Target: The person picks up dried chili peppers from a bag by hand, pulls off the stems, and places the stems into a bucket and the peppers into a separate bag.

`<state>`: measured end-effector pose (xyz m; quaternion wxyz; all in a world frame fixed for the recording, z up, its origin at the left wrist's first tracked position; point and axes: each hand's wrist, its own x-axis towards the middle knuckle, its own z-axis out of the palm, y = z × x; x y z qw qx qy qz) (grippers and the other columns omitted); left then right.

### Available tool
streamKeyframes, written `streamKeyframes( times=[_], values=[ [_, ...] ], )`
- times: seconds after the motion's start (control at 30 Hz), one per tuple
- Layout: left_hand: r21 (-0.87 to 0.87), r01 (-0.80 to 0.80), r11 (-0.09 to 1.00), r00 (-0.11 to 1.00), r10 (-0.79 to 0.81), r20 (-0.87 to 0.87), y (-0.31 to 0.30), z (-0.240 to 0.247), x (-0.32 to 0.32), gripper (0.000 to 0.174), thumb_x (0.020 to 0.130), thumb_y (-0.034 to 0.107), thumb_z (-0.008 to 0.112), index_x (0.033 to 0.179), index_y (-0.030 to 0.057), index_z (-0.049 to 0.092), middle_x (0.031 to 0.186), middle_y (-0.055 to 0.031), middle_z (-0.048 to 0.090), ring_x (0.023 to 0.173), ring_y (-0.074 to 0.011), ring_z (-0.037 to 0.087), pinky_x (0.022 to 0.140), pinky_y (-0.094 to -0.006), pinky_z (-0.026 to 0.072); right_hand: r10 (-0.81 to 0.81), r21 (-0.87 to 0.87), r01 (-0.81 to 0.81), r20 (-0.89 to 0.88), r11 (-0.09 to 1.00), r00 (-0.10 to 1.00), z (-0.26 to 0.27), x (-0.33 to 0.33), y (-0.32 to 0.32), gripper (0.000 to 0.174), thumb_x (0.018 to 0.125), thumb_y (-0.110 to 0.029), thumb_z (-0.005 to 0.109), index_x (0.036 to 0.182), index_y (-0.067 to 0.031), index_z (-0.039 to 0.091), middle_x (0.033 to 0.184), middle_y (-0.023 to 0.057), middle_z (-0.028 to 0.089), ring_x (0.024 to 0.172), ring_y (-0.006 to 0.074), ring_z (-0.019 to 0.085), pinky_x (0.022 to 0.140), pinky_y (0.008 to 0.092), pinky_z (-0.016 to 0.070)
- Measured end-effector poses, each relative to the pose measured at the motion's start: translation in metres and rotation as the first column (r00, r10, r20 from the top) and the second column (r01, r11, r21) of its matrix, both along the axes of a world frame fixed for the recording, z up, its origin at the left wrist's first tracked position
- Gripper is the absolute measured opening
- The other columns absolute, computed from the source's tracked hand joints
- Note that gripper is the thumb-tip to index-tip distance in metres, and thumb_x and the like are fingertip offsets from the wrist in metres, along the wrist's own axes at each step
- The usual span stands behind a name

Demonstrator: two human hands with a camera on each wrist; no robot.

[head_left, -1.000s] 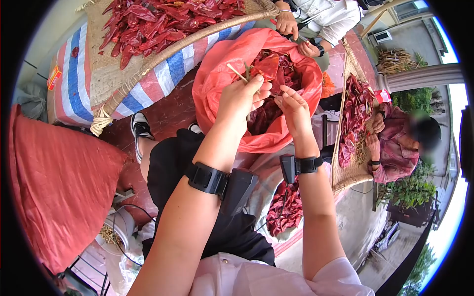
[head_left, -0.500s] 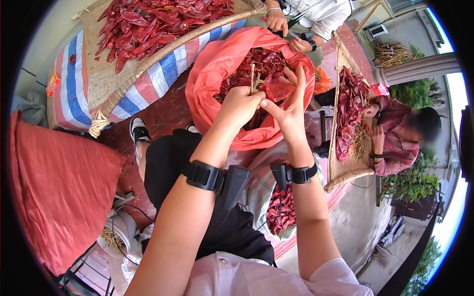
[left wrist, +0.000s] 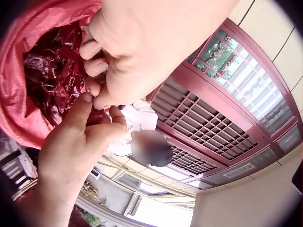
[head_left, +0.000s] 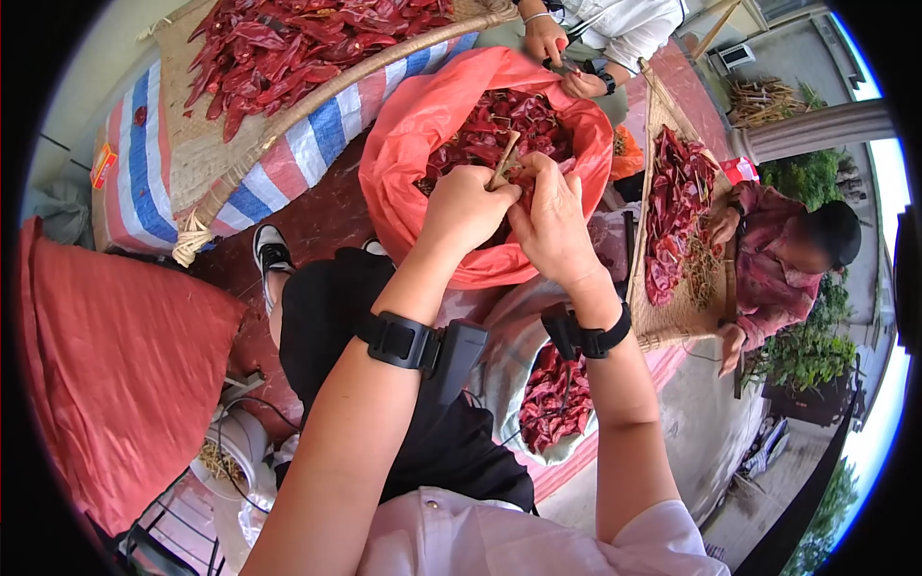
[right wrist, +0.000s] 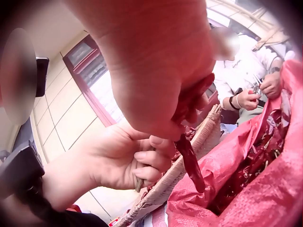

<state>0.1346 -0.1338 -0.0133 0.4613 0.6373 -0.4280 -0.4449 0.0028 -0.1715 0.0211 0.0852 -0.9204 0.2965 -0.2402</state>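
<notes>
Over the open red woven sack [head_left: 399,130] my two hands meet at the fingertips. My left hand [head_left: 466,213] pinches pale, dry chili stems [head_left: 505,156], whose ends stick up past the thumb. Close beside it, my right hand [head_left: 555,219] has its fingers curled round a dried red chili [right wrist: 190,163]. The chili's lower end hangs below that hand in the right wrist view, and its upper part is partly covered by the palm and fingers. Many dried chilies [head_left: 509,115] fill the sack beneath.
A woven tray [head_left: 216,115] heaped with chilies stands at upper left. Another person's hands [head_left: 547,43] work beyond the sack. To the right, someone sits by a second tray [head_left: 663,326]. A pale sack [head_left: 509,379] of chilies and a bucket [head_left: 252,437] stand nearby.
My right hand was apart from the left, then came in with fingers spread, and now curls round the chili beside it. The seated person's hand has moved to the tray's near edge.
</notes>
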Motion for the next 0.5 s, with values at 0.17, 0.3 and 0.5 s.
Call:
streamKeyframes(
  times=[0.17, 0.3, 0.5],
  values=[
    [0.007, -0.078, 0.997, 0.997, 0.078, -0.017, -0.0006, 0.0054, 0.0023, 0.019, 0.072, 0.021, 0.064, 0.071, 0.0021, 0.063, 0.063, -0.0124, 0.061, 0.062, -0.0242, 0.061, 0.061, -0.0343, 0.0460, -0.057, 0.005, 0.058, -0.064, 0.998, 0.996, -0.0035, -0.0022, -0.0007, 0.036, 0.077, -0.012, 0.059, 0.106, 0.0002, 0.042, 0.094, 0.0144, 0.052, 0.088, 0.0292, 0.050, 0.073, 0.0372, 0.0328],
    [-0.086, -0.099, 0.991, 0.994, 0.095, -0.050, -0.0017, 0.0018, 0.0017, 0.018, 0.072, 0.019, 0.064, 0.069, 0.0018, 0.061, 0.060, -0.0101, 0.060, 0.058, -0.0219, 0.059, 0.058, -0.0336, 0.0451, -0.032, 0.056, 0.038, -0.099, 0.998, 0.995, 0.0010, -0.0008, 0.0048, 0.031, 0.081, -0.018, 0.057, 0.104, -0.0014, 0.045, 0.092, 0.0133, 0.051, 0.085, 0.0281, 0.049, 0.070, 0.0367, 0.0315],
    [-0.158, -0.167, 0.973, 0.977, 0.141, -0.162, -0.0004, 0.0020, 0.0000, 0.017, 0.073, 0.018, 0.064, 0.072, 0.0017, 0.062, 0.059, -0.0079, 0.058, 0.053, -0.0177, 0.056, 0.054, -0.0306, 0.0426, -0.027, 0.064, 0.030, -0.035, 0.998, 0.999, -0.0016, -0.0046, 0.0051, 0.025, 0.083, -0.016, 0.054, 0.102, -0.0026, 0.046, 0.088, 0.0120, 0.049, 0.081, 0.0269, 0.048, 0.068, 0.0353, 0.0301]
  ],
)
